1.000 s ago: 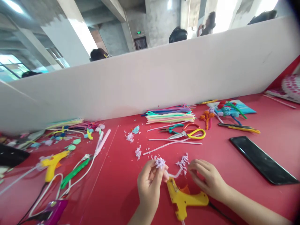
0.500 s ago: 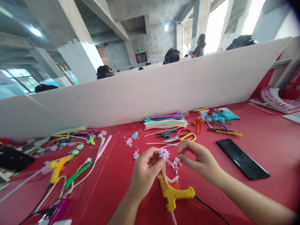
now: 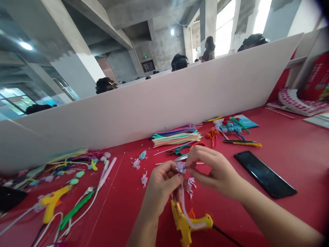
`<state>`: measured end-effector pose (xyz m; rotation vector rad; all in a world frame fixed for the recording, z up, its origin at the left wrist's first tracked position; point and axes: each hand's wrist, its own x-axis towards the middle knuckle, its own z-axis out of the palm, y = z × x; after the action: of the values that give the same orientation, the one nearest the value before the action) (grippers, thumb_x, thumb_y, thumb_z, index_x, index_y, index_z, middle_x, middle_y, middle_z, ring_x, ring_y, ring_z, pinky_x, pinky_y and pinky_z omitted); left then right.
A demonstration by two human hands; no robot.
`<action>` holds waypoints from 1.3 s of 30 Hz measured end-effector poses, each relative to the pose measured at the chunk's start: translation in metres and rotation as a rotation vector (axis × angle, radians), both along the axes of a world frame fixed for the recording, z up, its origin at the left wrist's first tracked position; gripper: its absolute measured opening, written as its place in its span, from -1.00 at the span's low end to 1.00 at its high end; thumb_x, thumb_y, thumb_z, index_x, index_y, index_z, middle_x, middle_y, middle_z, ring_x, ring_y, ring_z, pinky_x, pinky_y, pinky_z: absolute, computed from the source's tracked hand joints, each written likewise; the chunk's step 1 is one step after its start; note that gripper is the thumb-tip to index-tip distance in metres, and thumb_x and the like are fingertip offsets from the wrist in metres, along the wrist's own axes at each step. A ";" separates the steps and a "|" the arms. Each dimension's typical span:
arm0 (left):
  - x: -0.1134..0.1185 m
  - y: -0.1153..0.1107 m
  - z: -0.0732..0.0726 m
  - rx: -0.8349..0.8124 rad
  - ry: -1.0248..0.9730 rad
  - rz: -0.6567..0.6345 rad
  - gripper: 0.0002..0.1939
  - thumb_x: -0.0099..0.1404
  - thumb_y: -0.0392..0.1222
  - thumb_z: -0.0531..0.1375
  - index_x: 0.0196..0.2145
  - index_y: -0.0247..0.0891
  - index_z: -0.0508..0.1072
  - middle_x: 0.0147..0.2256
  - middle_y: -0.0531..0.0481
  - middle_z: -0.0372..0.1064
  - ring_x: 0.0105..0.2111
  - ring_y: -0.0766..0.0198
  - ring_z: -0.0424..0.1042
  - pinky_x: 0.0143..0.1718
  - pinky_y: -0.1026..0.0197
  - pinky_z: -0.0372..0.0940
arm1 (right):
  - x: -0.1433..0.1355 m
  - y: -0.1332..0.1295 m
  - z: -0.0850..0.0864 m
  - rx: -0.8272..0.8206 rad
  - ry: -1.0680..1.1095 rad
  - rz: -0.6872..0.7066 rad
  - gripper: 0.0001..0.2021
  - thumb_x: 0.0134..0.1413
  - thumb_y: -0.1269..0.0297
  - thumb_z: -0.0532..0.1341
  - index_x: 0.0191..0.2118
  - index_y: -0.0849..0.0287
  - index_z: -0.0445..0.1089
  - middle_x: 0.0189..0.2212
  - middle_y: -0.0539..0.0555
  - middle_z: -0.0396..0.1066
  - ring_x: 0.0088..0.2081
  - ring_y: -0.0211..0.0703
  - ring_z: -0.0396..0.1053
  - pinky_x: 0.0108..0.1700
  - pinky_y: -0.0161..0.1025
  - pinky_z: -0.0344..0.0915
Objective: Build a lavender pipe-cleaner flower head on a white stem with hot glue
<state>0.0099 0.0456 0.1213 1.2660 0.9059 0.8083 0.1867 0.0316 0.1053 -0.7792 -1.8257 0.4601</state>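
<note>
Between the fingertips of my left hand point(image 3: 160, 183) is a small lilac flower point(image 3: 180, 166) made of short fuzzy pieces. Its pale pipe-cleaner stem point(image 3: 184, 202) hangs down and bends over the yellow glue gun point(image 3: 182, 223). My right hand point(image 3: 216, 173) meets the flower's right side with thumb and forefinger pinched together; any small piece between them is too tiny to make out. Loose lilac pieces point(image 3: 191, 183) lie on the red table just under the hands. Behind the right fingers, the scissors point(image 3: 181, 157) are partly covered.
Bundled pipe cleaners point(image 3: 177, 135) and teal-handled pliers point(image 3: 177, 151) lie near the white partition point(image 3: 144, 109). A black phone point(image 3: 264, 174) is at right. Leftward are another yellow glue gun point(image 3: 52, 202), a green strip point(image 3: 77, 210), white cords and craft scraps. People sit beyond the partition.
My right hand has moved left, from beside the flower to touching it. The flower has tilted and its stem now hangs lower across the glue gun. The camera view has shifted slightly.
</note>
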 end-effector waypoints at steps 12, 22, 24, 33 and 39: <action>-0.002 0.017 -0.016 -0.006 0.098 0.058 -0.85 0.15 -0.18 0.22 -0.48 -0.29 0.34 -0.66 0.06 0.39 -0.80 0.49 0.19 -0.73 0.43 0.11 | -0.002 0.015 -0.012 0.154 -0.198 -0.103 -0.87 0.13 0.50 0.13 -0.22 0.18 0.31 -0.35 0.07 0.37 -0.32 -0.22 0.30 -0.28 -0.23 0.26; 0.000 0.023 -0.021 -0.091 0.067 -0.007 -0.84 0.17 -0.21 0.22 -0.48 -0.28 0.32 -0.65 0.06 0.41 -0.80 0.49 0.21 -0.76 0.46 0.09 | 0.003 0.020 -0.012 0.110 -0.277 -0.084 -0.89 0.18 0.46 0.09 -0.21 0.14 0.29 -0.34 0.07 0.40 -0.30 -0.21 0.30 -0.25 -0.23 0.25; -0.003 0.025 -0.022 -0.114 0.059 -0.059 -0.85 0.18 -0.19 0.23 -0.45 -0.29 0.34 -0.63 0.04 0.43 -0.79 0.48 0.25 -0.75 0.45 0.13 | 0.003 0.019 -0.012 0.101 -0.277 -0.083 -0.89 0.18 0.47 0.10 -0.20 0.15 0.29 -0.34 0.07 0.40 -0.30 -0.22 0.30 -0.26 -0.24 0.24; -0.006 0.027 -0.022 -0.160 0.088 -0.098 -0.81 0.19 -0.18 0.23 -0.48 -0.29 0.30 -0.64 0.04 0.43 -0.81 0.47 0.25 -0.79 0.46 0.11 | 0.002 0.019 -0.014 0.073 -0.307 -0.077 -0.93 0.19 0.46 0.09 -0.28 0.17 0.26 -0.38 0.06 0.36 -0.35 -0.24 0.26 -0.29 -0.27 0.21; -0.010 0.030 -0.024 -0.153 0.079 -0.121 -0.82 0.20 -0.15 0.24 -0.44 -0.30 0.35 -0.61 0.03 0.44 -0.79 0.46 0.26 -0.77 0.45 0.11 | 0.003 0.020 -0.013 0.074 -0.258 -0.048 -0.89 0.18 0.47 0.09 -0.22 0.15 0.29 -0.35 0.06 0.38 -0.32 -0.23 0.30 -0.25 -0.26 0.25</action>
<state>0.0001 0.0761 0.0976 1.2130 0.9271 0.5864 0.1902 0.0516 0.0921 -0.8608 -2.0449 0.2677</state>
